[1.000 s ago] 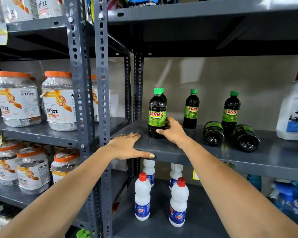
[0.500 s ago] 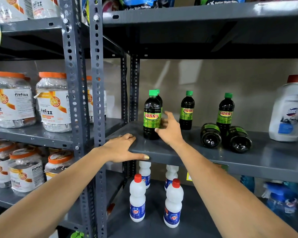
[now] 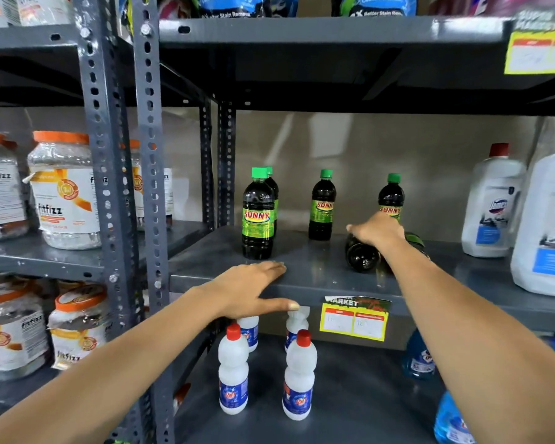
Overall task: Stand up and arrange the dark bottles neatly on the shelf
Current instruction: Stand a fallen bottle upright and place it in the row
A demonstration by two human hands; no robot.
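Note:
Three dark bottles with green caps and "SUNNY" labels stand on the grey middle shelf (image 3: 311, 270): one at the front left (image 3: 258, 219), one in the middle (image 3: 322, 208), one to the right (image 3: 391, 195). A further bottle (image 3: 272, 187) peeks out behind the front left one. A dark bottle (image 3: 361, 256) lies on its side, base toward me. My right hand (image 3: 377, 232) lies on top of it with fingers stretched left, not closed. Another lying bottle (image 3: 414, 240) is mostly hidden behind my wrist. My left hand (image 3: 253, 288) rests flat on the shelf's front edge, thumb along the lip.
Large white jugs (image 3: 494, 203) (image 3: 547, 225) stand at the shelf's right end. Small white bottles with red caps (image 3: 298, 376) sit on the shelf below. Jars with orange lids (image 3: 64, 190) fill the left rack. A yellow price tag (image 3: 354, 318) hangs on the shelf lip.
My right hand has left the front left upright bottle and moved right onto the lying bottle. My left hand stays on the shelf edge. The view has shifted right.

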